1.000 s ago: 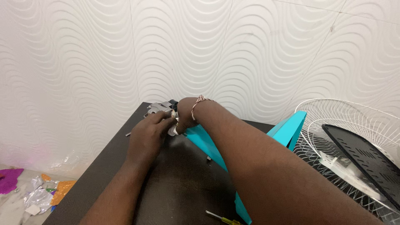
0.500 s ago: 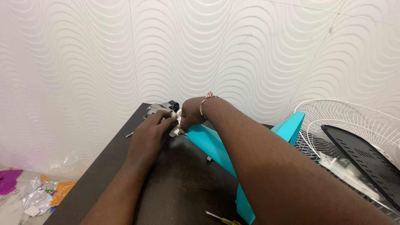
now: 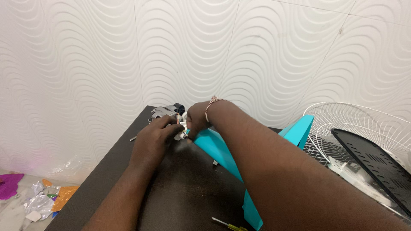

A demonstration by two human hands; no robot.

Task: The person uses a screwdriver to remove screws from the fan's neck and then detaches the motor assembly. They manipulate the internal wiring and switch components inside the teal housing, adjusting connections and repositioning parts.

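Head view: both hands meeting at motor (image 3: 165, 112) on far table (image 3: 188, 196) edge. Left hand (image 3: 152, 139) curling over wires, pinning them. Right hand (image 3: 198, 120) pinching, probably connector, fingertips hidden. Best keeping motor braced, pulling gently. Teal blade (image 3: 222, 156) lying beside.

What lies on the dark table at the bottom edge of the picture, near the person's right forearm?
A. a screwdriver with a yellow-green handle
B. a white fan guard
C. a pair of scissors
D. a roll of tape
A: a slim screwdriver with a yellow-green handle and metal shaft lies on the dark table, just left of the turquoise fan part; the white fan guard sits far off to the right.
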